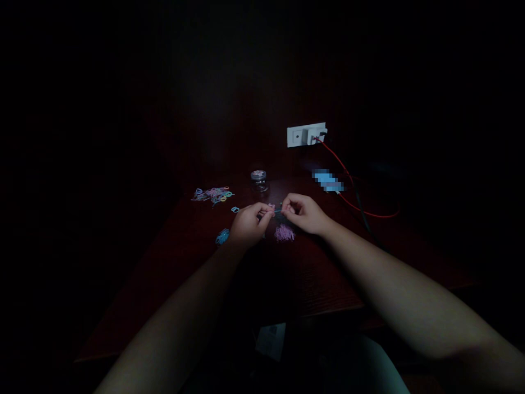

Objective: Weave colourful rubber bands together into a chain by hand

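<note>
Between my two hands a small blue rubber band (278, 211) is stretched, one end in each pinch. My left hand (251, 223) is closed on its left end, and my right hand (304, 212) grips the other end with thumb and fingers together. Just below them lies a pile of purple rubber bands (284, 232). A heap of blue rubber bands (222, 236) sits left of my left wrist, partly covered by it. Some pink bits show just behind my left fingertips, too small to make out.
On the dark red table (328, 273) a mixed pile of coloured bands (213, 195) lies back left, near a lidded clear jar (258, 180). A phone-like pixelated blue object (328, 180) is at right. A red cable (361, 210) runs from the wall socket (296, 137).
</note>
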Available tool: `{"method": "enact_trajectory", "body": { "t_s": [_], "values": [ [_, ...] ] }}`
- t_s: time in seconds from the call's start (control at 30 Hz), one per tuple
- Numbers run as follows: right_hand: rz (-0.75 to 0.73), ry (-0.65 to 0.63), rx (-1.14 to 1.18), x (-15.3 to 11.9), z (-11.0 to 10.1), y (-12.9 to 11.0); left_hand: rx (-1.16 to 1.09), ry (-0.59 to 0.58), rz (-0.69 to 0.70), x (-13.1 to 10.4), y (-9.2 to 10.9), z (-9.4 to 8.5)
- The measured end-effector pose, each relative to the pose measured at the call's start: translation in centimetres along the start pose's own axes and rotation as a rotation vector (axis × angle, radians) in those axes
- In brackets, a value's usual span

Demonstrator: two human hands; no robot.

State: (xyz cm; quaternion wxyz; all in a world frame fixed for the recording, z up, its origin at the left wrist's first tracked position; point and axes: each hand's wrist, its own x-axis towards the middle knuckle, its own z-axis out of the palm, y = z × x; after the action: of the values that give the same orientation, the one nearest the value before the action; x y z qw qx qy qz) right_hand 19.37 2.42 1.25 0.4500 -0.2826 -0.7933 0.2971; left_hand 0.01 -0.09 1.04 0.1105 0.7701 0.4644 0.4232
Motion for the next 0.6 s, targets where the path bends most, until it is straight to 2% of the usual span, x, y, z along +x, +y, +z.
{"method": "enact_trajectory", "body": {
  "t_s": [0.4, 0.6],
  "values": [
    [0.05, 0.059, 0.029, 0.16, -0.53, 0.3, -0.014, 0.026, 0.003, -0.01, 0.16, -0.22],
    [0.051, -0.073, 0.081, -0.17, 0.07, -0.09, -0.016, 0.01, 0.021, -0.02, -0.07, 0.06]
  ]
}}
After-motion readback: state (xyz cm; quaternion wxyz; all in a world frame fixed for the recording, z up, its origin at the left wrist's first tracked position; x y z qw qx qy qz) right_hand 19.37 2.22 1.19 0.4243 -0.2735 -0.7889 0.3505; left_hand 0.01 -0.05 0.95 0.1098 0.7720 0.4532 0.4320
